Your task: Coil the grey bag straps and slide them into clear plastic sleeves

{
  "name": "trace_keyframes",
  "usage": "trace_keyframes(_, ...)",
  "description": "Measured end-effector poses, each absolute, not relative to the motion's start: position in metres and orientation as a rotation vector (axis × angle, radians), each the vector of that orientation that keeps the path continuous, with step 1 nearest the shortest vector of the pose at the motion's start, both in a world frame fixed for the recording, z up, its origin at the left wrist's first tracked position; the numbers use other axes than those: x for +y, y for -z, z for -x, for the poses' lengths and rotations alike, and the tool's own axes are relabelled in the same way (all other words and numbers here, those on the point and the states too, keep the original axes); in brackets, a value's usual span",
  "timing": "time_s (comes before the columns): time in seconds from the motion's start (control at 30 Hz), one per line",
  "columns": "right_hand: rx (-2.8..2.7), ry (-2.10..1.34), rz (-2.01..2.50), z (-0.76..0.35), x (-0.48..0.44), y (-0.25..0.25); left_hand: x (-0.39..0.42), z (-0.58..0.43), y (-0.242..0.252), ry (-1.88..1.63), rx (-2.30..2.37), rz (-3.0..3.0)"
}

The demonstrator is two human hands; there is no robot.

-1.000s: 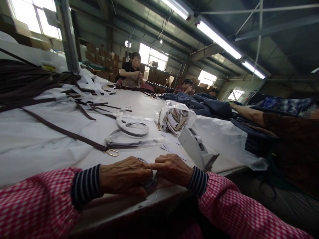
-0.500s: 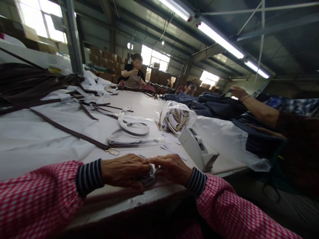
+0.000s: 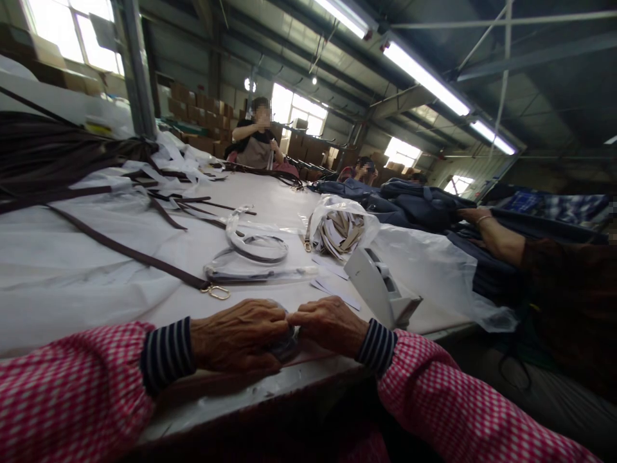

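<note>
My left hand (image 3: 238,334) and my right hand (image 3: 330,326) meet at the near edge of the white table (image 3: 72,276), fingers curled around a small bundle in clear plastic (image 3: 285,346) that is mostly hidden between them. Just beyond my hands lies a brown strap (image 3: 130,252) ending in a gold ring clasp (image 3: 218,292). Behind it sits a coiled strap in a clear bag (image 3: 255,254). A white tape dispenser (image 3: 380,286) stands right of my right hand.
A plastic bag of paper tags (image 3: 340,228) lies mid-table, with loose paper slips (image 3: 332,289) near it. Dark straps (image 3: 53,154) pile up at far left. A co-worker's arm (image 3: 491,235) rests on navy bags (image 3: 414,206) at right. Other people sit at the far end.
My hands stay together at the table edge, closing more tightly over the bundle. The co-worker's arm at right rose, then came back down onto the navy bags.
</note>
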State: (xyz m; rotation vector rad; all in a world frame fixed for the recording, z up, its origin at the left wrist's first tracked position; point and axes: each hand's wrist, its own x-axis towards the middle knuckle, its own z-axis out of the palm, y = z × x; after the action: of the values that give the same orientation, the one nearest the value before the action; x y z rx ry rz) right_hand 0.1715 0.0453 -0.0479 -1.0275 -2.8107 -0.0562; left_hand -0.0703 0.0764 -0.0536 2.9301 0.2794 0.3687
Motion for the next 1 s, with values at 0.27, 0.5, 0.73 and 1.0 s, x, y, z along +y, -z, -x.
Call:
trace_keyframes(0.27,-2.841,0.017,1.1,-0.163,0.045,0.041,0.06,0.072,0.036,-0.392,0.479,-3.064)
trace_keyframes(0.5,-2.814,-0.061,1.15,-0.157,0.045,0.038,0.061,0.079,0.059,-0.565,0.567,-2.748)
trace_keyframes(0.73,-2.96,-0.102,1.228,-0.154,0.07,0.018,0.092,0.094,0.056,-0.532,0.437,-2.812)
trace_keyframes(1.0,-2.864,-0.004,1.198,-0.14,0.084,0.038,0.117,0.101,0.047,-0.376,0.531,-2.888)
